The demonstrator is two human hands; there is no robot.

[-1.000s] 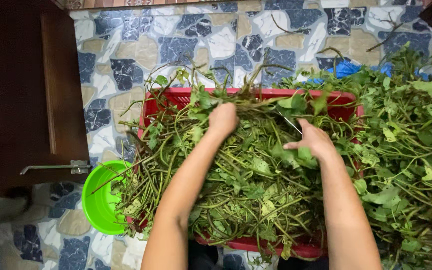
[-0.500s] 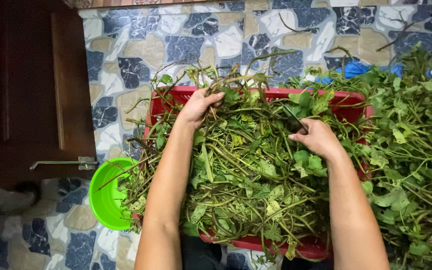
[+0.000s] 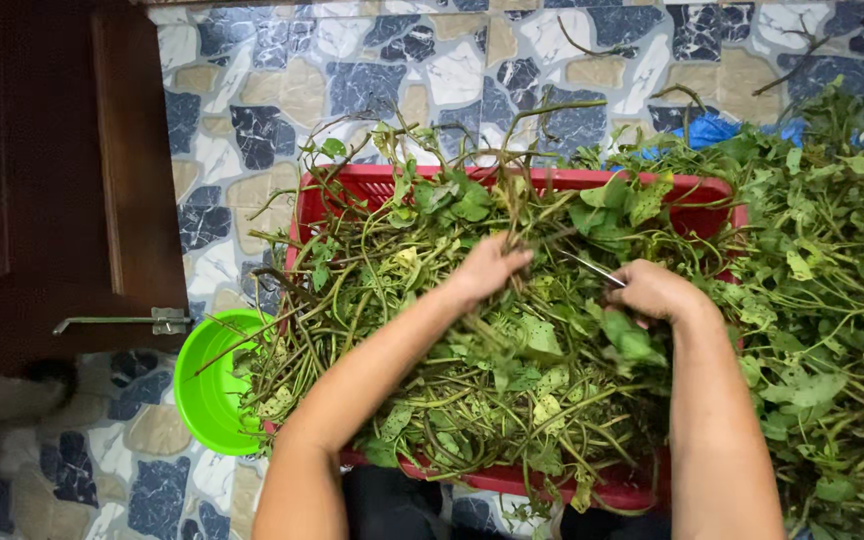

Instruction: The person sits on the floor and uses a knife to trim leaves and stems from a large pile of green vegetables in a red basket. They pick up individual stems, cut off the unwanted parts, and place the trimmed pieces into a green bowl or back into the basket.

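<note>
Hands at work over a heap of leafy vines, seen from above. Left hand (image 3: pixel 487 268) is closed around a bunch of green stems (image 3: pixel 512 215) that rise from the heap toward the far side. Right hand (image 3: pixel 655 290) is fisted around a thin metal blade (image 3: pixel 592 268), whose tip points left toward the gripped stems; whether blade and stems touch cannot be told. Both forearms reach in from the near edge. Vines (image 3: pixel 452 380), a tangle of long stems and heart-shaped leaves, fill a red crate (image 3: pixel 542 181) and spill over its left and near rims; the crate's far wall and part of its near wall show. A larger pile of leafy greens (image 3: pixel 832 300) lies just right of the crate, running to the right edge. A blue object (image 3: pixel 707 130), partly hidden, shows beyond that pile. A bright green bowl (image 3: pixel 207 385) sits just beside the crate's near-left corner, stems overhanging it. Floor (image 3: pixel 282 90) is tiled in blue, tan and white stone patterns. Dark wooden door (image 3: pixel 52 170) stands at left, with a metal latch (image 3: pixel 127 321) near its lower edge.
</note>
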